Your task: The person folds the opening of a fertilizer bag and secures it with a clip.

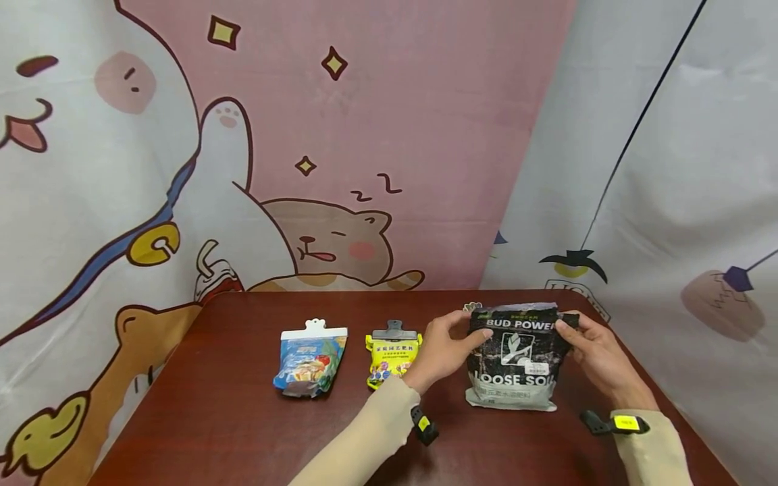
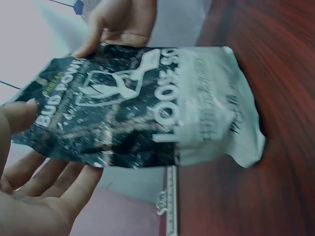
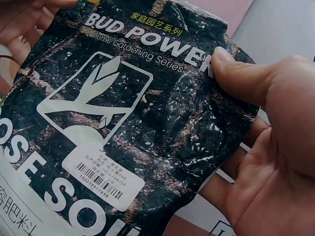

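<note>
A black and pale grey soil bag (image 1: pixel 513 358), printed "BUD POWER" and "LOOSE SOIL", is upright between my two hands at the table's right side. My left hand (image 1: pixel 444 347) pinches its upper left edge, thumb on the printed front and fingers behind. At the upper right edge my right hand (image 1: pixel 604 361) grips it the same way, with the thumb (image 3: pixel 241 73) pressing the front near the lettering. A white barcode label (image 3: pixel 108 177) sticks to the bag's face. Whether the bag's bottom touches the table I cannot tell.
On the dark red table (image 1: pixel 243 432), a blue bag (image 1: pixel 310 364) carries a white clip (image 1: pixel 314 329). Beside it lies a yellow bag (image 1: pixel 392 358) with a grey clip (image 1: pixel 394 330), near my left wrist. An ornate silver clip (image 2: pixel 171 201) is behind the soil bag. Printed curtains (image 1: pixel 389 135) surround the table.
</note>
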A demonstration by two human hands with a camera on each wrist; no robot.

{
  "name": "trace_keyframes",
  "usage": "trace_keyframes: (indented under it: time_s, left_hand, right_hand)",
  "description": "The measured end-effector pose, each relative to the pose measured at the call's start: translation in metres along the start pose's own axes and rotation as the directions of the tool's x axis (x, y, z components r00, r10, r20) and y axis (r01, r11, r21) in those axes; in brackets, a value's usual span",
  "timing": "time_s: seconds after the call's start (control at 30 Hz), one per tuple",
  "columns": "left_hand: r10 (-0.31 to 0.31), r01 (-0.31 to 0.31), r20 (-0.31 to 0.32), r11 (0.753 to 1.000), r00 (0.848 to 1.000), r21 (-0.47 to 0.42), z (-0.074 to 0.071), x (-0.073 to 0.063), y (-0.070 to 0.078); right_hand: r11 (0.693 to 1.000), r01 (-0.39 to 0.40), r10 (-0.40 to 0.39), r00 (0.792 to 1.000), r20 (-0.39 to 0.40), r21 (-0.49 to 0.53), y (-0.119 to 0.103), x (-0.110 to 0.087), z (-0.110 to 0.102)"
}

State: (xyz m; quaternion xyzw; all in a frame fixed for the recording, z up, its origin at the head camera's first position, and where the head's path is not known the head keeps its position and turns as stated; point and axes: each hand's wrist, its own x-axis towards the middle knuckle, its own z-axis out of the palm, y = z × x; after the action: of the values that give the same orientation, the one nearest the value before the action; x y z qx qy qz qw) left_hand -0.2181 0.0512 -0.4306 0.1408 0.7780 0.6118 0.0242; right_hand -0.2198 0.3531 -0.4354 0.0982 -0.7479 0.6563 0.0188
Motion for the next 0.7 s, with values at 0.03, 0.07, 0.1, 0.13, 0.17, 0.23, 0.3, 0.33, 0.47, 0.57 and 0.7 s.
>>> trace_keyframes:
  time_s: [0.03, 0.07, 0.1, 0.13, 0.17, 0.23, 0.3, 0.33, 0.47, 0.57, 0.7]
  left_hand:
    - [0.002, -0.002, -0.016, 1.000, 1.000, -0.005, 0.000, 0.000, 0.003]
    - [0.002, -0.002, -0.029, 1.000, 1.000, -0.010, 0.001, -0.001, 0.005]
    - [0.002, -0.003, -0.038, 1.000, 0.999, -0.022, 0.001, -0.001, 0.006]
    - [0.005, -0.006, -0.050, 0.999, 0.999, -0.033, 0.002, -0.002, 0.006]
    - [0.008, -0.010, -0.061, 0.999, 0.998, -0.044, 0.002, -0.003, 0.007]
    - [0.014, -0.018, -0.078, 0.998, 0.997, -0.058, 0.002, -0.004, 0.006]
    - [0.031, -0.036, -0.091, 0.998, 0.995, -0.054, 0.002, -0.005, 0.005]
    - [0.039, -0.044, -0.097, 0.998, 0.995, -0.050, 0.002, -0.006, 0.005]
    - [0.057, -0.062, -0.097, 0.997, 0.994, -0.045, 0.002, -0.006, 0.004]
    - [0.059, -0.064, -0.100, 0.996, 0.993, -0.057, 0.002, -0.008, 0.004]
    - [0.057, -0.064, -0.109, 0.996, 0.992, -0.064, 0.003, -0.010, 0.005]
  right_hand:
    - [1.000, 0.001, -0.001, 1.000, -0.001, 0.001, 0.000, 0.000, 0.000]
    - [1.000, 0.002, -0.002, 1.000, -0.001, 0.004, 0.001, -0.001, 0.000]
    - [1.000, 0.002, -0.002, 1.000, -0.003, 0.006, 0.001, -0.001, 0.000]
    - [1.000, 0.002, -0.002, 1.000, -0.006, 0.014, 0.002, -0.002, 0.000]
    - [1.000, 0.001, 0.000, 1.000, -0.011, 0.018, 0.002, -0.003, 0.000]
    - [0.999, -0.003, 0.004, 1.000, -0.021, 0.037, 0.002, -0.005, 0.000]
    - [0.998, -0.003, 0.005, 1.000, -0.025, 0.058, 0.002, -0.006, 0.000]
    - [0.998, -0.005, 0.007, 1.000, -0.030, 0.069, 0.001, -0.008, 0.000]
    - [0.998, -0.017, 0.020, 0.999, -0.043, 0.068, 0.000, -0.013, -0.002]
    - [0.999, -0.021, 0.022, 0.998, -0.053, 0.029, -0.002, -0.015, -0.004]
    - [0.998, -0.037, 0.032, 0.996, -0.085, -0.056, -0.006, -0.019, -0.006]
